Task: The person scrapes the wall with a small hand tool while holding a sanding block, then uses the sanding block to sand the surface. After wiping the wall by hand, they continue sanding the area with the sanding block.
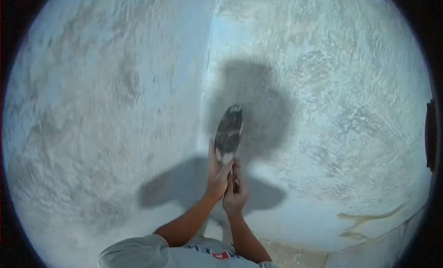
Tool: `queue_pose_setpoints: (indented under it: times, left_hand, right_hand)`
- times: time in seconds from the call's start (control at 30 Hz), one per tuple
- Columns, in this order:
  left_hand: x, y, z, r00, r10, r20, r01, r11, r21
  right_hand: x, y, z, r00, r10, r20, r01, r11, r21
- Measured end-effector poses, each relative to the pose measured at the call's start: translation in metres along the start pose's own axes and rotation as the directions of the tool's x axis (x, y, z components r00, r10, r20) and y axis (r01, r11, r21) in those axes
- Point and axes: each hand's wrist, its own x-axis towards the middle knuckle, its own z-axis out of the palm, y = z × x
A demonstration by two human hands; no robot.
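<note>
A long trowel-like tool (229, 132) points up in front of the wall corner. Its dark, oval blade carries pale smears, heaviest near the base. My right hand (236, 192) is closed round its handle, low in the middle of the view. Against the left side and base of the blade lies my left hand (217, 178), one finger stretched up along the edge and the thumb near the handle. Both hands meet where blade and handle join, so part of the handle is hidden.
Two plastered walls, the left wall (115, 106) and right wall (341, 102), meet at a vertical corner. Dark shadows fall over both. A brownish crack or stain (369, 218) marks the lower right. A dark object (430, 134) stands at the right edge. Floor (290, 254) shows below.
</note>
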Motion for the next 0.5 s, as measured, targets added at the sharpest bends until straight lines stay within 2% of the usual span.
queue_pose_setpoints:
  times: [0.1,0.2,0.3,0.4,0.5]
  left_hand:
    - [-0.011,0.009,-0.018,0.995,-0.094,-0.012,0.095,0.995,0.031]
    - [-0.017,-0.001,-0.032,0.981,-0.157,0.117,0.16,0.987,-0.018]
    - [-0.027,-0.046,-0.075,0.944,-0.253,0.21,0.27,0.961,-0.059]
    - [-0.04,-0.056,-0.088,0.931,-0.187,0.313,0.234,0.965,-0.118]
    - [-0.05,-0.044,-0.083,0.943,-0.13,0.307,0.197,0.96,-0.198]
  right_hand:
    - [-0.018,0.023,0.002,0.972,-0.234,-0.018,0.23,0.966,-0.121]
    - [-0.027,0.035,-0.004,0.968,-0.25,0.007,0.25,0.967,-0.042]
    - [-0.032,0.052,-0.013,0.948,-0.311,0.073,0.315,0.948,-0.045]
    - [-0.044,0.068,-0.039,0.963,-0.022,0.267,0.089,0.966,-0.243]
    - [-0.04,0.064,-0.051,0.954,-0.009,0.301,0.013,1.0,-0.01]
